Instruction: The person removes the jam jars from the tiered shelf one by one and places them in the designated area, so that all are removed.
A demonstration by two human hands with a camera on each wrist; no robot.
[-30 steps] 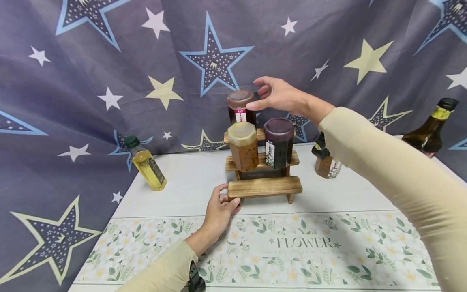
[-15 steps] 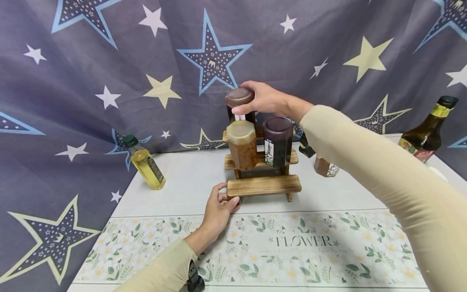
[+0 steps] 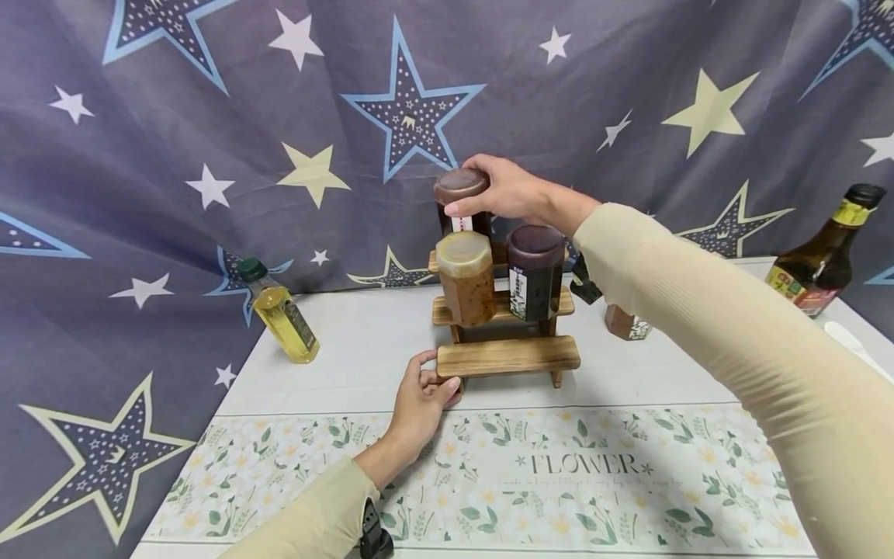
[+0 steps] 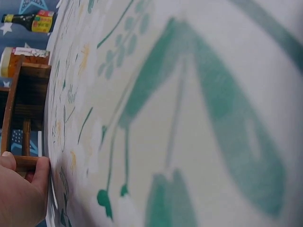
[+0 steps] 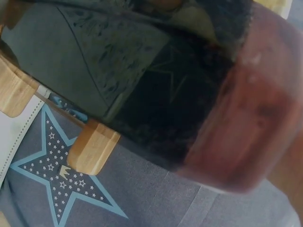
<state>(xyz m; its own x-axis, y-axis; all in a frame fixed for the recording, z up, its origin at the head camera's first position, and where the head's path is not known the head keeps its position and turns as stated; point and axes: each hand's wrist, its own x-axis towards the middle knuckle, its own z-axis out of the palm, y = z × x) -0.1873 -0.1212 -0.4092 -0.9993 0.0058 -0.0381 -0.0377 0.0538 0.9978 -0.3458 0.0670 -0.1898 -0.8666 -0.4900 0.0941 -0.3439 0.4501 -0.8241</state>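
A three-tier wooden stand [image 3: 507,357] holds several jars in the head view. On its top tier is a dark jar [image 3: 459,184] with a brownish lid. My right hand [image 3: 508,190] grips this jar near the lid, thumb in front; the fingers behind are hidden. An amber jar [image 3: 466,287] and a dark purple-lidded jar [image 3: 536,272] sit side by side on the middle tier. My left hand [image 3: 419,400] pinches the stand's lower left end, and the left wrist view shows this hand [image 4: 23,194] on the wood. A dark jar [image 5: 156,90] fills much of the right wrist view.
An oil bottle [image 3: 285,322] with a green cap stands at the left. Right of the stand, a brown jar [image 3: 626,322] is partly behind the sleeve. A dark sauce bottle [image 3: 817,264] and a white spoon-like object [image 3: 845,338] are far right. A star-patterned curtain [image 3: 237,93] hangs behind.
My right hand has moved left and closed round the dark jar on the top tier, then stayed there. The left hand has kept its hold on the stand.
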